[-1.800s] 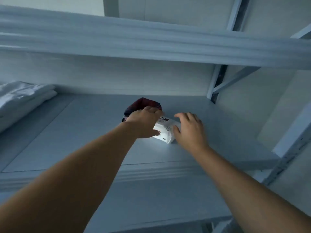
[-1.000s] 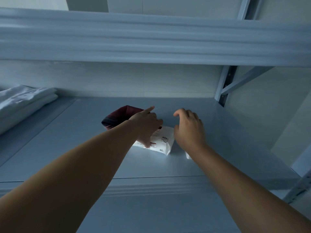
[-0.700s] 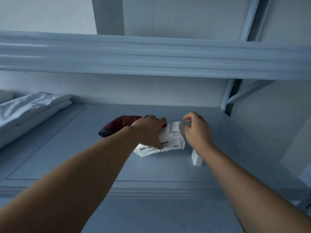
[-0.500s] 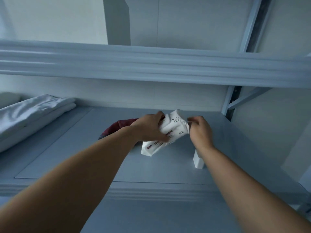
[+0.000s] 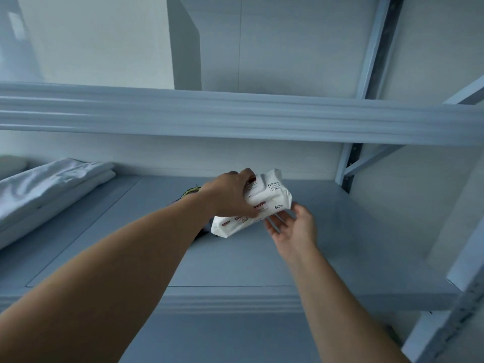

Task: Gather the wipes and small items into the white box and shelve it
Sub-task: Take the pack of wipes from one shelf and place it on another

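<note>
Wipes (image 5: 267, 197), a soft white pack, hang in the air above a grey shelf (image 5: 235, 260), gripped by the left hand (image 5: 227, 195), whose fingers curl over the pack's upper edge while the thumb presses its printed face. The pack's long axis runs from 7 o'clock to 1 o'clock, the low end drooping toward the shelf and the high end bulging past the knuckles. The right hand (image 5: 293, 227) sits at 4 o'clock of the pack, palm up, its fingers (image 5: 273, 222) spread and relaxed, gripping nothing. Their tips lie under the pack's lower edge, and whether they touch it cannot be told. From that open palm the pack lies toward 10 o'clock, just beside it, so the left hand alone carries the pack and the right looks placed to receive or steady it. On the wrapper, "80" can be read twice near the 3 o'clock edge, each time followed by a character too fine to make out. Red label patches and small print beside the thumb are not legible, and no brand can be read. A dark item (image 5: 192, 191) with yellowish trim peeks out at 9 o'clock of the pack, behind the left wrist. Folded white cloth (image 5: 52, 189) lies on the shelf at far 9 o'clock. No box is in view, so the pack in all likelihood has yet to go in.
</note>
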Action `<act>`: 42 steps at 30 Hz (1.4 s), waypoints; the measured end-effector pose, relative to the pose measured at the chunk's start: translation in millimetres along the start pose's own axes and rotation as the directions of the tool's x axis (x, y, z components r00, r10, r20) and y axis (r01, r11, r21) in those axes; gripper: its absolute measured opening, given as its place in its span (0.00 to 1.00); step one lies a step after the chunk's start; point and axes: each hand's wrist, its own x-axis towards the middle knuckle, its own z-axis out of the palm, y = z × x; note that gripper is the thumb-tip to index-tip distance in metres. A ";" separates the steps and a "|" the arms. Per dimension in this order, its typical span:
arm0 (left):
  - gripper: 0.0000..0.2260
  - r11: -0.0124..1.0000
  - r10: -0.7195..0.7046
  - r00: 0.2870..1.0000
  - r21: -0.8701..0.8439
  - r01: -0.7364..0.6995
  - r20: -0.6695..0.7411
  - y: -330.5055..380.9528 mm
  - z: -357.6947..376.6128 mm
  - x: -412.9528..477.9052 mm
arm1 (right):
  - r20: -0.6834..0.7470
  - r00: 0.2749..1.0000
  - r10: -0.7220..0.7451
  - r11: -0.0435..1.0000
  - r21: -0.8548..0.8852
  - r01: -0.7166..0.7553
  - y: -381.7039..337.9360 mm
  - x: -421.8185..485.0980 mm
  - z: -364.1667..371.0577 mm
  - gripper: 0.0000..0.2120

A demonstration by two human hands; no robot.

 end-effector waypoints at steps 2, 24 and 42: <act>0.37 0.996 0.012 1.000 0.085 -0.013 0.017 0.2 -0.6 -3.9 | 0.014 1.000 0.024 0.998 0.057 -0.025 6.6 -7.9 -1.1 0.14; 0.39 0.983 0.154 0.985 0.089 -0.161 0.076 -12.6 -16.8 -26.5 | -0.035 0.996 -0.081 0.996 0.037 0.082 31.0 -50.4 7.1 0.18; 0.41 0.924 0.360 0.929 0.108 -0.368 0.086 21.0 -20.8 -39.5 | -0.144 0.960 -0.239 0.967 0.052 0.249 22.5 -105.7 -6.7 0.11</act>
